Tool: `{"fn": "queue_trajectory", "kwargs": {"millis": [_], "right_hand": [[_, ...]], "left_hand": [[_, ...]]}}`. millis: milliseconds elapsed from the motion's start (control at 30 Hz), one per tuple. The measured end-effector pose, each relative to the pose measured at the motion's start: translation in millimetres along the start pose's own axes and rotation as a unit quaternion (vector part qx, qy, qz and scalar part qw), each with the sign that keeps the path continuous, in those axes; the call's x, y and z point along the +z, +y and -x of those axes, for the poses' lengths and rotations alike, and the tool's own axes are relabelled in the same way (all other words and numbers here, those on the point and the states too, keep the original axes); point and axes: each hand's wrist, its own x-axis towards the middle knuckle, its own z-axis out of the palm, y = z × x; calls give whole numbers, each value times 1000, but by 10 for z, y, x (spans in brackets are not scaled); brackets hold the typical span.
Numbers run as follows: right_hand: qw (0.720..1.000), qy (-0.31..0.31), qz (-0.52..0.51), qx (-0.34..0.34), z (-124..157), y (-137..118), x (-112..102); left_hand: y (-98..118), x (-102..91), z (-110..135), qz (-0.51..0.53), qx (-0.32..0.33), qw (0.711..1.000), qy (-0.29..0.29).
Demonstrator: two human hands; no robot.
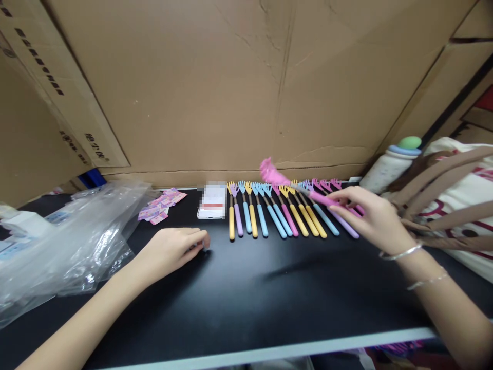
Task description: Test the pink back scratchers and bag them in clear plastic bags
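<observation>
A row of several small back scratchers (281,213) with yellow, purple, blue and pink handles lies on the black table (246,293), claw ends toward the cardboard wall. My right hand (370,216) pinches a pink back scratcher (287,182) by its handle and holds it lifted above the row, its claw end blurred. My left hand (175,249) rests on the table left of the row, fingers curled against the surface; whether it holds anything is hidden.
Crumpled clear plastic bags (73,241) lie at the left. Small pink labels (162,205) and a white phone-like item (211,205) sit near the wall. A bottle (389,164) and a tote bag (454,200) stand at right. Cardboard sheets (231,87) enclose the back.
</observation>
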Motion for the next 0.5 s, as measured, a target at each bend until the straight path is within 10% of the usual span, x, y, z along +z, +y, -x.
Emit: {"fn": "queue_trajectory", "kwargs": {"millis": [233, 500], "right_hand": [[947, -4, 177, 266, 80, 892, -363], [912, -86, 254, 309, 384, 1454, -307]], "left_hand": [[24, -20, -11, 12, -1, 1000, 5], [-37, 17, -10, 44, -16, 999, -14]]}}
